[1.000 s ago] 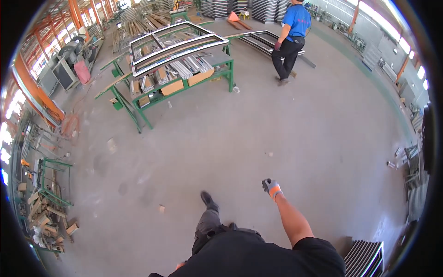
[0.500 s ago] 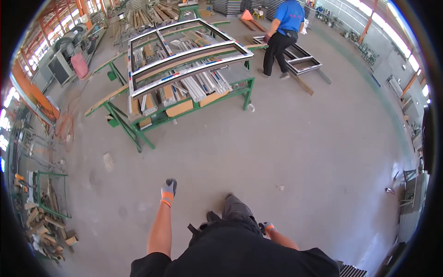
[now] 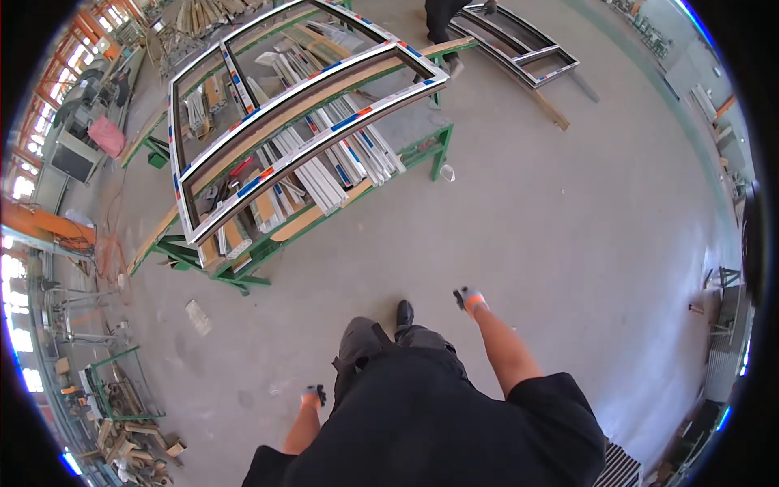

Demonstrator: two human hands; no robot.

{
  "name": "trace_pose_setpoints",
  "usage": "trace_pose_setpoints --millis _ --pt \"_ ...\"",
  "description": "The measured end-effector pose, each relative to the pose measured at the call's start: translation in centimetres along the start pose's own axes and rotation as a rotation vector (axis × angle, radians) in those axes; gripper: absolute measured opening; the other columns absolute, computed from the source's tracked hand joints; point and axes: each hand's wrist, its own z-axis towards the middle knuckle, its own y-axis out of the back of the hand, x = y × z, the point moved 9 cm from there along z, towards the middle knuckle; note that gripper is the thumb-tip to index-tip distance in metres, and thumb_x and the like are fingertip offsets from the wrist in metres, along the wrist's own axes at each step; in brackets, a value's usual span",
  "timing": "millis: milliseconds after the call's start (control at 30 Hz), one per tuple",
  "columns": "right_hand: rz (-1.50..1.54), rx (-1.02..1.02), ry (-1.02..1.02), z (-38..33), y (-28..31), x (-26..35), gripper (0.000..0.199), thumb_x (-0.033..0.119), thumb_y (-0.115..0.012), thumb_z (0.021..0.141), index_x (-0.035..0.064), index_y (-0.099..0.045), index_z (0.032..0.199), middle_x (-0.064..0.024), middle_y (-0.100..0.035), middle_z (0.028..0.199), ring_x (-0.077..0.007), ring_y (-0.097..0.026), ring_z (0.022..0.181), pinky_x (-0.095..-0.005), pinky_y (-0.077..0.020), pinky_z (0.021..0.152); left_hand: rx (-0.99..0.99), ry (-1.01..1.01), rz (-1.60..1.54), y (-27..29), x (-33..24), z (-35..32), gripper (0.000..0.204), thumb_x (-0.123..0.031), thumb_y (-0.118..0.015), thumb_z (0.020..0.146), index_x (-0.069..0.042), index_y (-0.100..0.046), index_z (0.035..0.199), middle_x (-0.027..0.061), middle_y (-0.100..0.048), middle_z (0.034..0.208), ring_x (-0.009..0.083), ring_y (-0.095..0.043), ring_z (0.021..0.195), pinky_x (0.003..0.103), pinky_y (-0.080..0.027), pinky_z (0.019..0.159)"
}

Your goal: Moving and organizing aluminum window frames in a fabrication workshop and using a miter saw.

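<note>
Both my hands wear grey gloves with orange cuffs and black finger parts. My right hand (image 3: 468, 299) swings out ahead of my body over the bare concrete floor, its fingers loosely bent and apart, with nothing in it. Lower and beside my hip hangs my left hand (image 3: 315, 396), also loose and holding nothing that shows. Neither hand touches anything. Ahead to the left, a large window frame (image 3: 329, 132) with white, blue and red protective film lies on a green metal workbench (image 3: 442, 152). Long white profiles (image 3: 324, 188) are stacked beneath the frame.
At the far side a co-worker in dark trousers (image 3: 442, 18) stands beside a smaller frame (image 3: 535, 53) resting low on wooden battens (image 3: 552, 111). A white cup (image 3: 448, 172) is near the bench leg. Wood offcuts (image 3: 122, 442) fill a left corner; a flat scrap (image 3: 197, 317) lies nearer.
My right hand has swung forward and my left hand back toward my hip. The bench and frame appear nearer and further left. The co-worker's upper body has left the picture.
</note>
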Motion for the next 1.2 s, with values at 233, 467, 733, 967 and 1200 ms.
trace_pose_setpoints --millis 233,467,733,967,1200 --pt "-0.387 0.077 0.039 17.4 8.4 41.3 0.047 0.046 -0.048 0.088 0.0070 -0.066 0.108 -0.0219 -0.062 0.117 -0.0403 -0.057 0.111 -0.0457 -0.0467 0.095 -0.136 -0.009 0.004 -2.8 -10.8 1.4 0.008 -0.017 -0.062 0.084 -0.011 -0.060 0.081 0.0076 -0.055 0.057 0.0220 -0.052 0.043 0.037 -0.040 0.038" --pt "-0.430 -0.025 0.085 34.1 5.6 56.3 0.049 0.043 -0.058 0.086 0.0067 -0.060 0.118 -0.0198 -0.062 0.119 -0.0371 -0.058 0.112 -0.0443 -0.0470 0.095 -0.151 -0.192 -0.321 -3.8 -37.5 12.0 0.015 -0.022 -0.060 0.089 -0.008 -0.065 0.087 0.0069 -0.063 0.066 0.0168 -0.058 0.050 0.029 -0.042 0.040" --pt "-0.519 -0.111 0.168 49.0 4.8 66.5 0.054 0.036 -0.065 0.083 0.0014 -0.048 0.120 -0.0211 -0.058 0.120 -0.0363 -0.057 0.111 -0.0448 -0.0472 0.092 -0.310 -0.434 -0.211 -5.7 -64.1 7.6 0.015 -0.013 -0.064 0.089 -0.006 -0.065 0.102 0.0044 -0.065 0.078 0.0122 -0.060 0.062 0.024 -0.044 0.050" --pt "-0.366 0.026 0.096 57.9 6.6 64.2 0.033 0.022 -0.062 0.082 0.0014 -0.058 0.108 -0.0236 -0.065 0.105 -0.0382 -0.063 0.099 -0.0463 -0.0506 0.084 -0.470 -0.236 -0.242 -12.9 -64.0 6.5 0.009 -0.008 -0.062 0.089 -0.006 -0.066 0.097 0.0031 -0.065 0.074 0.0095 -0.056 0.056 0.023 -0.042 0.047" --pt "0.035 -0.099 0.090 56.7 19.0 65.7 0.038 0.036 -0.066 0.079 0.0043 -0.067 0.100 -0.0224 -0.068 0.092 -0.0395 -0.064 0.093 -0.0464 -0.0497 0.083 -0.426 -0.562 -0.017 -24.5 -74.9 7.8 0.013 -0.006 -0.062 0.089 -0.002 -0.066 0.101 0.0036 -0.066 0.079 0.0105 -0.061 0.071 0.023 -0.049 0.065"
